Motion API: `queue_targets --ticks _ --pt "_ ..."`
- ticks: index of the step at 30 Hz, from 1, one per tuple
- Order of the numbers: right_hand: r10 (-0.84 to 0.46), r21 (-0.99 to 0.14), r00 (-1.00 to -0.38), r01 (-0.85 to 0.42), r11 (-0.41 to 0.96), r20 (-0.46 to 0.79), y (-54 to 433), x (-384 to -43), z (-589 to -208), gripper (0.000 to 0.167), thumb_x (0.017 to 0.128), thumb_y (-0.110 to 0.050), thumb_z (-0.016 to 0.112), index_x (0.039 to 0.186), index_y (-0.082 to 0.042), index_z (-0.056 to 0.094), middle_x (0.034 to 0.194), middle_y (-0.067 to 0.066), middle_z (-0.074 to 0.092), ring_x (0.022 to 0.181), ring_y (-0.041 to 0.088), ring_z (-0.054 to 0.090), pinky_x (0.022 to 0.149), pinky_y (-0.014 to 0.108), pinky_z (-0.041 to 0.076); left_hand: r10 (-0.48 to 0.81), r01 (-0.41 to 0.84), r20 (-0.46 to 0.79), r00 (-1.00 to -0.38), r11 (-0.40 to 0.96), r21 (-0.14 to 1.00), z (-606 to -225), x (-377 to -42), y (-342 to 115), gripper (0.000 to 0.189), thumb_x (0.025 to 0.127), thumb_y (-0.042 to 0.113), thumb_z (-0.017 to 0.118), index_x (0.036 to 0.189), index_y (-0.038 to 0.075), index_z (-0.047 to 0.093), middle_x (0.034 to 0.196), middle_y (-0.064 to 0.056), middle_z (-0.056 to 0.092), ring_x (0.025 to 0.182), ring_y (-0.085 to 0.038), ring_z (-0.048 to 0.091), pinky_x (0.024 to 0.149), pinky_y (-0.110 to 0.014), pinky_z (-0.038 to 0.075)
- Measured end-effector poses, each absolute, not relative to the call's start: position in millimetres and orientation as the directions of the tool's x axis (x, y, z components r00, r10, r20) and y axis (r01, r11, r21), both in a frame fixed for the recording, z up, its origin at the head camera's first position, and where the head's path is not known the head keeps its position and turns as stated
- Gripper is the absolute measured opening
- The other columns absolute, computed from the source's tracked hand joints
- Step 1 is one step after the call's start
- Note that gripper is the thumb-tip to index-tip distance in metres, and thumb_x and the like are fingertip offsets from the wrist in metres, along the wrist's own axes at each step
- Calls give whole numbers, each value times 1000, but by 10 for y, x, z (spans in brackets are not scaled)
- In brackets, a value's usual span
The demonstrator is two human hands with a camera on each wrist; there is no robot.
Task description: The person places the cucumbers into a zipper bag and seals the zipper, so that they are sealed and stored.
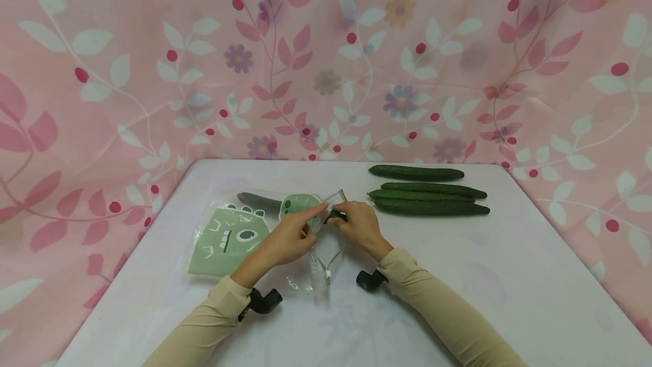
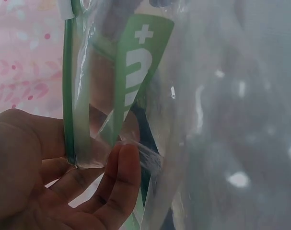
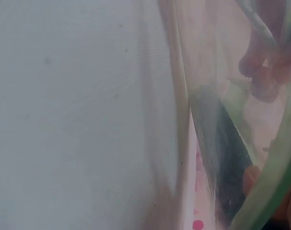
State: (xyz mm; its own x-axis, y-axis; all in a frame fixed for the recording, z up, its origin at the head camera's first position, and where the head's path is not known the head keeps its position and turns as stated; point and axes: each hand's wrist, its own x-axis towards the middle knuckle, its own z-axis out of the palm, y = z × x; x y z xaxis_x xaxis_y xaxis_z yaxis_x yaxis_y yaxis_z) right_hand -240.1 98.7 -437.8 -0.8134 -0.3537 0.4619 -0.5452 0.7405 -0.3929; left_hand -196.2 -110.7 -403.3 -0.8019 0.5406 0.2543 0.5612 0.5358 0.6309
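A clear zip bag (image 1: 224,248) with green cartoon print lies on the table, its green-edged mouth facing right. My left hand (image 1: 286,239) grips the bag near its mouth; in the left wrist view the fingertips (image 2: 128,155) pinch the clear film beside the green zip strip (image 2: 68,91). At the mouth, my right hand (image 1: 360,225) holds the end of a dark green cucumber (image 1: 337,216). Through the film, a long cucumber length (image 1: 260,201) shows at the bag's far side, partly covered by the print. In the right wrist view, a fingertip rests against the cucumber (image 3: 224,148).
Several cucumbers (image 1: 430,207) lie side by side at the right rear, with one cucumber (image 1: 416,173) a little behind the others. A white zip slider (image 1: 327,274) hangs at the bag's near corner. Pink floral cloth (image 1: 326,72) stands behind the white table (image 1: 433,299).
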Motion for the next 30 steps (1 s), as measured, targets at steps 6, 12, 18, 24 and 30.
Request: queue_targets --ticks 6,12,18,24,30 --pt "-349 -446 -834 -531 721 428 1000 -2495 -4458 11 82 -23 80 92 -18 79 54 -5 49 49 9 31 51 26 27 541 554 242 -806 545 629 -4032 -1970 -1108 72 84 -2 56 153 14 43 78 2 54 59 -7 48 56 -23 43" --pt "-335 -560 -870 -490 668 361 1097 -2561 -4574 31 81 -14 81 112 -12 76 96 3 74 69 11 54 67 32 47 537 542 229 -812 548 637 -4048 -1979 -1117 72 84 -1 56 153 16 43 84 -2 60 59 -8 49 56 -24 43" --pt "-332 -525 -858 -505 685 392 1241 -2447 -4553 37 76 0 81 110 -3 69 96 8 67 79 18 62 71 33 52 527 530 225 -820 549 646 -4037 -1979 -1123 73 84 -1 56 153 17 43 113 -10 68 64 -10 53 58 -25 45" --pt "-309 -470 -892 -440 765 331 1298 -2317 -4523 24 78 -16 84 86 -7 63 77 1 59 68 14 54 62 31 46 511 516 219 -831 562 646 -4018 -1971 -1111 75 84 -1 57 153 22 43 116 -8 68 66 -11 54 59 -25 46" --pt "-329 -433 -892 -441 786 311 1292 -2282 -4556 23 79 -18 84 85 -7 65 71 -2 56 62 10 49 58 29 43 504 510 216 -836 571 643 -4013 -1964 -1107 74 84 -2 57 153 22 43 119 -1 67 67 -10 54 60 -25 46"
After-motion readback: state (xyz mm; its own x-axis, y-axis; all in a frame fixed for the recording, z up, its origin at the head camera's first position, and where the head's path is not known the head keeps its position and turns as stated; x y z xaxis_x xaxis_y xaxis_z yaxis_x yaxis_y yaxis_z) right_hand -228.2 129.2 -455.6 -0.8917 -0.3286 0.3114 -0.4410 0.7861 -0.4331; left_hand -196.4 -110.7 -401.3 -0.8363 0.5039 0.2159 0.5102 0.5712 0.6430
